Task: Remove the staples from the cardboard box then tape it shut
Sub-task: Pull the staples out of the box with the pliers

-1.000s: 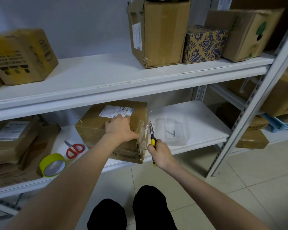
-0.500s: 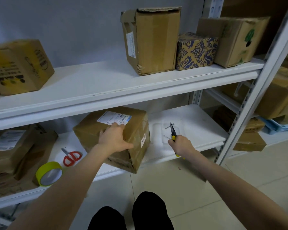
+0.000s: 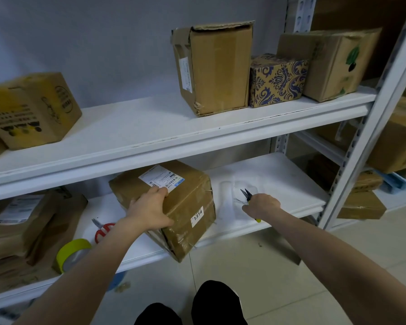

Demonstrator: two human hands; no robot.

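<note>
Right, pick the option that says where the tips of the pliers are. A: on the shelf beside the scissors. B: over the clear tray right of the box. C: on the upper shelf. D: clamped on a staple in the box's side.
B: the right hand holds the pliers with their tips over the clear tray, apart from the cardboard box.

Storeroom, white metal shelving (image 3: 197, 127), labelled cardboard parcels (image 3: 218, 69)
</note>
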